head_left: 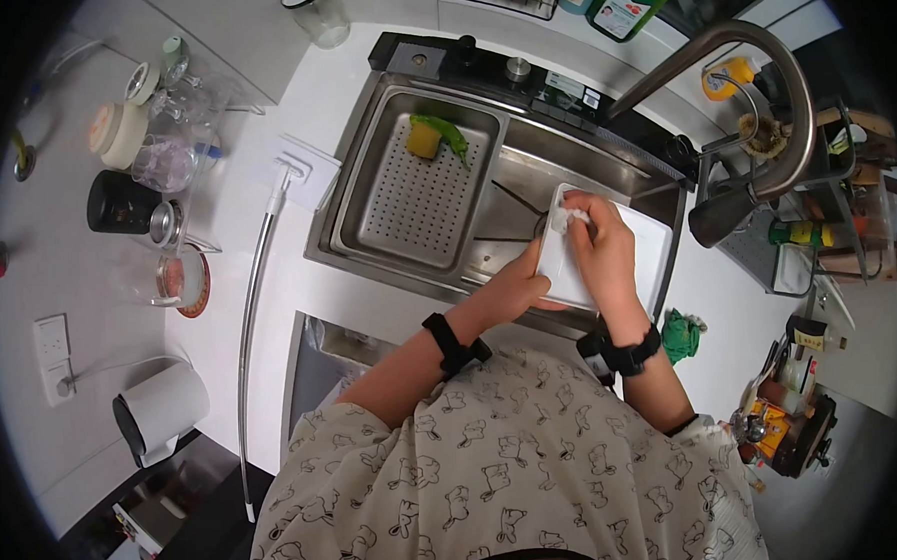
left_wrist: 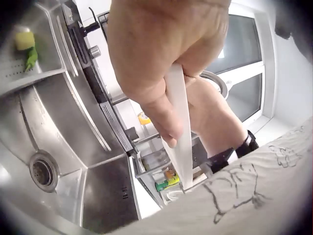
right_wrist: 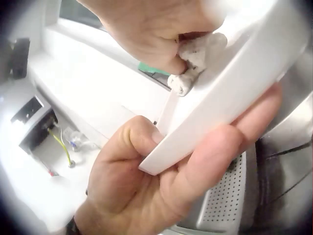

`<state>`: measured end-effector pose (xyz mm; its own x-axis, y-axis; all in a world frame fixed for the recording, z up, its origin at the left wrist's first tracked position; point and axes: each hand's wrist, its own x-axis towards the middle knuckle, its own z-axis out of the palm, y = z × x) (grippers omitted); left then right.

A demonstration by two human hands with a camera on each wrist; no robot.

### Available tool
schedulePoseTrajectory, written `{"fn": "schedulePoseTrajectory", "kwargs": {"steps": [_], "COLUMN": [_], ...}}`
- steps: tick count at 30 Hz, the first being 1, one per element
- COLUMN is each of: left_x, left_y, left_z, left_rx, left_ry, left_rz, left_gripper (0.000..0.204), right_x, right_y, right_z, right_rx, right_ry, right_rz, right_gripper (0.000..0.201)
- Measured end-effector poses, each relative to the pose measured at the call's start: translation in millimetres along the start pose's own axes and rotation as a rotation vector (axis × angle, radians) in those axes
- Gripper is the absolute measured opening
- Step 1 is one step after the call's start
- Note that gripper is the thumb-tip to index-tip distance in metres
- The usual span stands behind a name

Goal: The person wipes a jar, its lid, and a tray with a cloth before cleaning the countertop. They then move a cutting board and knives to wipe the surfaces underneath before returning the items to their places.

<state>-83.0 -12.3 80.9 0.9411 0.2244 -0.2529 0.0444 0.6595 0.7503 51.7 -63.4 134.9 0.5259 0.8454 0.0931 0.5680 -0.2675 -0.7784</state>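
Observation:
A white shallow tray [head_left: 640, 247] is held tilted over the right part of the sink. My left hand [head_left: 517, 285] grips its near left edge, thumb on the inner side and fingers underneath, as the right wrist view shows. My right hand [head_left: 604, 253] pinches a crumpled white wad [right_wrist: 191, 63] and presses it against the tray's inside near the left end. From the left wrist view the tray [left_wrist: 180, 122] appears edge-on beneath the left hand [left_wrist: 156, 58].
A perforated basket [head_left: 405, 207] with a yellow sponge [head_left: 423, 139] and a green item [head_left: 450, 138] fills the sink's left side. The faucet [head_left: 797, 115] arches at the right. A green cloth [head_left: 682, 336] lies on the right counter; a long-handled tool [head_left: 255, 278] lies left.

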Motion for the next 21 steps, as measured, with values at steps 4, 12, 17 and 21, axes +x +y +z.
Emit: {"fn": "schedulePoseTrajectory", "kwargs": {"steps": [4, 12, 17, 21], "left_x": [-1, -1, -3, -3], "left_y": [6, 2, 15, 7], "left_z": [-4, -4, 9, 6], "left_rx": [0.091, -0.033, 0.223, 0.284], "left_ry": [-0.001, 0.035, 0.023, 0.065], "left_rz": [0.008, -0.084, -0.05, 0.021], "left_gripper": [0.072, 0.067, 0.066, 0.066], "right_x": [-11, -35, -8, -9], "right_y": [2, 0, 5, -12], "right_z": [4, -9, -5, 1], "right_rx": [-0.032, -0.014, -0.251, -0.386], "right_ry": [-0.088, -0.312, -0.034, 0.021], "right_rz": [-0.129, -0.218, -0.316, -0.215], "right_gripper": [0.014, 0.019, 0.021, 0.027]}}
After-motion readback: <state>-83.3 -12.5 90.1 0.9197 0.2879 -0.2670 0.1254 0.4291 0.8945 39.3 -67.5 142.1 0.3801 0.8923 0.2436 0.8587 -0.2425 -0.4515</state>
